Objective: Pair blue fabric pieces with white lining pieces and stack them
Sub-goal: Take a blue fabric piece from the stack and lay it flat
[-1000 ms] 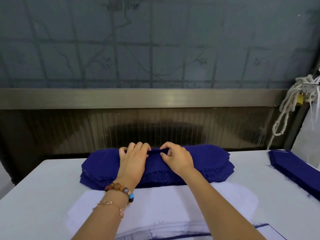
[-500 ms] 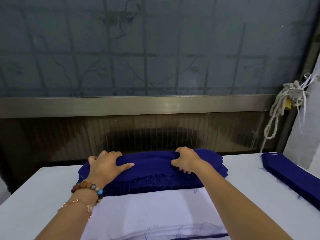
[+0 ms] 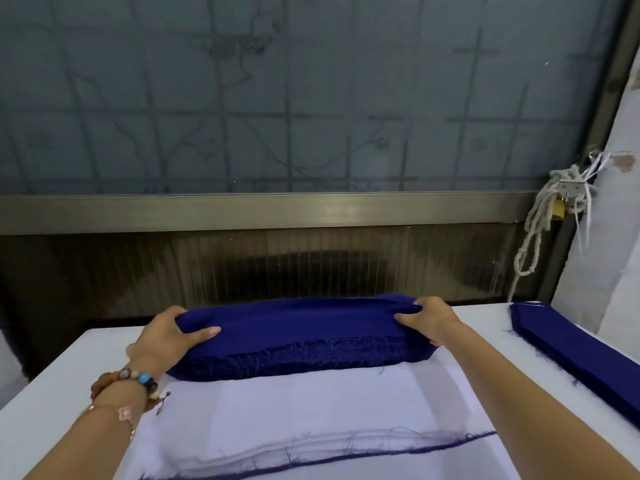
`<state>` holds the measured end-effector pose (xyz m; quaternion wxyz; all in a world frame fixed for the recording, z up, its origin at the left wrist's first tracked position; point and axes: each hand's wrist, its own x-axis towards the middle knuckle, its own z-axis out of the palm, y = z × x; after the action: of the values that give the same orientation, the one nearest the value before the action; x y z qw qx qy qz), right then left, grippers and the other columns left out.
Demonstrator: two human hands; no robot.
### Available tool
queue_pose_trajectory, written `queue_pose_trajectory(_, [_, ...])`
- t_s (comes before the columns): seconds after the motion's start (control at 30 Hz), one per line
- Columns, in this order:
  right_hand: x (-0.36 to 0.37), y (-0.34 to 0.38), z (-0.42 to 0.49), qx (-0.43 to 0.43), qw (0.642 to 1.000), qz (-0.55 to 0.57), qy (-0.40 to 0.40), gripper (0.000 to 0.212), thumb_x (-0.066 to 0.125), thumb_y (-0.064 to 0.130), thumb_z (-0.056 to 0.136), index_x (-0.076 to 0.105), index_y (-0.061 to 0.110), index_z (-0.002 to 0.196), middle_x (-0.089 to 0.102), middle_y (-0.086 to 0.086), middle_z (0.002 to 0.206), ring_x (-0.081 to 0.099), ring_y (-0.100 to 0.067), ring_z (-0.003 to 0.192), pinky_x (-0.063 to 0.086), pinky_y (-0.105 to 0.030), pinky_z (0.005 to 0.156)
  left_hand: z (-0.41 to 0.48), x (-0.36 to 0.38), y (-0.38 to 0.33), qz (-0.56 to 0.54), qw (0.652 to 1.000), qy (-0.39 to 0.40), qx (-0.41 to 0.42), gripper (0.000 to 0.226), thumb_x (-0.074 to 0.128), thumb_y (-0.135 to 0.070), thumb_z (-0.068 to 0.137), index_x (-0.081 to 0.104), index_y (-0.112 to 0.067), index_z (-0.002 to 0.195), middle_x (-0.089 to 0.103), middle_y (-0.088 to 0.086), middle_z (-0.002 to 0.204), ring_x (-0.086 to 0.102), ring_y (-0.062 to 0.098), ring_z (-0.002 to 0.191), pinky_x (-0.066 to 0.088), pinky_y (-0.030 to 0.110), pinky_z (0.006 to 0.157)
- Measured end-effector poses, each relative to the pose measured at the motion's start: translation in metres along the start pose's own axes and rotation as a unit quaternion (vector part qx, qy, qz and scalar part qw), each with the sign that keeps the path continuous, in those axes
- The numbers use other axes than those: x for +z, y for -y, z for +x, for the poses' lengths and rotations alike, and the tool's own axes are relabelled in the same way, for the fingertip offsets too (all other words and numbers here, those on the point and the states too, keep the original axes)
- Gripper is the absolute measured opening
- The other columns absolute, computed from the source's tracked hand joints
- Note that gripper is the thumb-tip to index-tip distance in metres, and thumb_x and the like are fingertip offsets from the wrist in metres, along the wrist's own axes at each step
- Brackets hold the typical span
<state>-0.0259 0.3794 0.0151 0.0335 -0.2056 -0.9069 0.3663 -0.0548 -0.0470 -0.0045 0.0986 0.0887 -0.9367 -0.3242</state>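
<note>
We're on the blue-grabbing step: left hand (image 3: 166, 336) and right hand (image 3: 427, 320) each clamp an end of the blue stack (image 3: 301, 334) just behind the white lining (image 3: 294, 417), so next we'd probably peel one piece onto it.

Navy fabric stack (image 3: 298, 336), white lining (image 3: 311, 410)

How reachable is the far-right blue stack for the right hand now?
Likely yes, once freed: right hand grips the blue bundle, and only bare table separates it from the far-right stack.
</note>
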Motion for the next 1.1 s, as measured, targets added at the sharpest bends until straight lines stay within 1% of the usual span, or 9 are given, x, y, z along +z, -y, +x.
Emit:
queue_pose_trajectory(0.1, [0.003,-0.011,0.0,0.002,0.999,0.044,-0.03,0.044,0.073,0.039,0.083,0.058,0.011,0.113,0.061,-0.004,0.099,0.056,-0.02,0.082,0.043,-0.025,0.057,-0.003,0.002,-0.002,0.022,0.999,-0.032,-0.025,0.061,0.077,-0.064,0.064,0.05,-0.022,0.098,0.06,0.001,0.091,0.058,0.024,0.084,0.052,0.042,0.078])
queue_pose_trajectory(0.2, [0.009,-0.013,0.0,-0.003,0.997,0.04,-0.073,0.042,0.074,0.039,0.082,0.061,0.01,0.109,0.064,-0.007,0.103,0.059,-0.026,0.092,0.052,-0.035,0.074,-0.006,0.006,-0.001,-0.005,0.998,-0.063,-0.006,0.054,0.077,-0.057,0.07,0.053,-0.016,0.096,0.061,0.003,0.086,0.057,0.022,0.076,0.045,0.033,0.062])
queue_pose_trajectory(0.33, [0.014,-0.004,-0.007,-0.069,0.976,-0.11,-0.174,0.03,0.07,0.042,0.084,0.067,0.017,0.1,0.06,-0.006,0.105,0.052,-0.028,0.103,0.048,-0.037,0.082,-0.009,0.01,0.008,-0.099,0.99,-0.103,0.004,0.031,0.065,-0.04,0.089,0.064,-0.009,0.094,0.067,0.01,0.082,0.061,0.03,0.077,0.053,0.043,0.073])
queue_pose_trajectory(0.4, [0.016,-0.002,-0.011,-0.109,0.977,-0.067,-0.169,0.024,0.066,0.04,0.089,0.068,0.017,0.097,0.062,-0.002,0.092,0.057,-0.027,0.095,0.049,-0.038,0.078,-0.012,0.008,0.012,-0.155,0.981,-0.113,0.003,0.025,0.063,-0.032,0.093,0.067,-0.008,0.1,0.068,0.008,0.082,0.063,0.029,0.076,0.053,0.042,0.072])
queue_pose_trajectory(0.53, [0.011,-0.004,-0.019,-0.129,0.965,0.166,-0.157,0.019,0.062,0.024,0.094,0.068,0.009,0.103,0.065,0.001,0.076,0.061,-0.021,0.072,0.044,-0.026,0.06,-0.022,-0.005,0.012,-0.244,0.96,-0.138,-0.007,0.019,0.065,-0.02,0.091,0.069,-0.009,0.106,0.068,0.002,0.079,0.066,0.018,0.066,0.05,0.026,0.058])
queue_pose_trajectory(0.63, [0.003,-0.006,-0.03,-0.123,0.95,0.25,-0.141,0.013,0.064,0.021,0.092,0.067,0.012,0.101,0.066,0.005,0.073,0.062,-0.015,0.066,0.045,-0.02,0.052,-0.032,-0.021,0.009,-0.298,0.943,-0.149,-0.012,0.02,0.067,-0.018,0.09,0.07,-0.008,0.107,0.068,-0.001,0.077,0.064,0.017,0.065,0.052,0.027,0.061])
queue_pose_trajectory(0.73, [-0.007,-0.011,-0.044,-0.116,0.948,0.27,-0.119,0.014,0.064,0.022,0.092,0.061,0.018,0.104,0.065,0.008,0.078,0.063,-0.013,0.068,0.046,-0.016,0.049,-0.046,-0.034,0.007,-0.334,0.932,-0.14,-0.019,0.023,0.067,-0.018,0.09,0.068,-0.009,0.11,0.068,0.0,0.082,0.062,0.016,0.071,0.051,0.027,0.063])
queue_pose_trajectory(0.9, [-0.02,-0.029,-0.079,-0.121,0.951,0.265,-0.102,0.014,0.063,0.025,0.092,0.057,0.022,0.105,0.067,0.005,0.076,0.062,-0.012,0.059,0.046,-0.015,0.048,-0.083,-0.049,0.013,-0.368,0.922,-0.109,-0.048,0.019,0.064,-0.02,0.091,0.067,-0.011,0.108,0.068,0.004,0.089,0.06,0.016,0.072,0.05,0.027,0.063])
queue_pose_trajectory(1.1, [-0.028,-0.063,-0.123,-0.109,0.959,0.246,-0.089,0.011,0.065,0.027,0.091,0.06,0.021,0.099,0.063,0.005,0.052,0.058,-0.011,0.052,0.045,-0.019,0.052,-0.131,-0.055,0.022,-0.352,0.929,-0.09,-0.07,0.009,0.065,-0.022,0.089,0.068,-0.015,0.095,0.069,0.003,0.087,0.06,0.018,0.068,0.05,0.025,0.058])
